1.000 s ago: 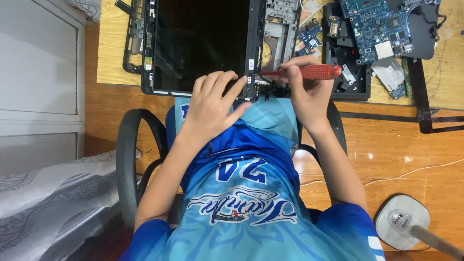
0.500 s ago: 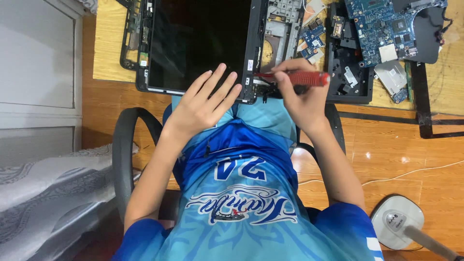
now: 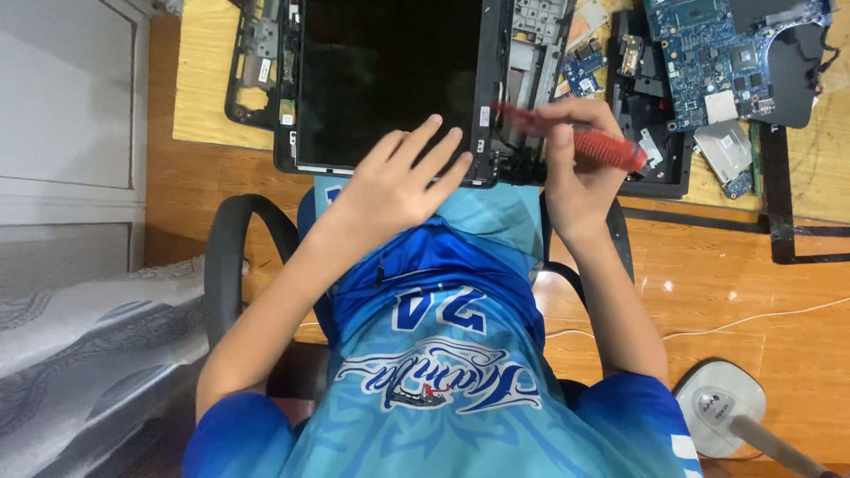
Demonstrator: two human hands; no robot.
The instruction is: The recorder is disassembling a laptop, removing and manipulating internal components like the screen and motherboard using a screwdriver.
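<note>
We are working over a dismantled laptop (image 3: 390, 80) that is lying on the tabletop (image 3: 204, 88) right in front of our chest, its dark screen panel facing up. Our left hand (image 3: 398, 181) is resting flat on the near edge of that panel, fingers spread wide and gripping nothing. Our right hand (image 3: 575, 177) is closing its grip around a red-handled screwdriver (image 3: 584, 137), fingers pressed together on the handle, and the tip is pointing left toward the hinge corner just beside the panel's right edge; we cannot tell whether the tip is touching a screw there. To the right of the laptop a blue circuit board (image 3: 708, 53) is lying among loose parts and a black base shell (image 3: 655, 168). A black chair armrest (image 3: 232, 257) is curving beside our left forearm, and a white cable (image 3: 753, 320) is running across the wooden floor near a grey stand base (image 3: 722, 409).
</note>
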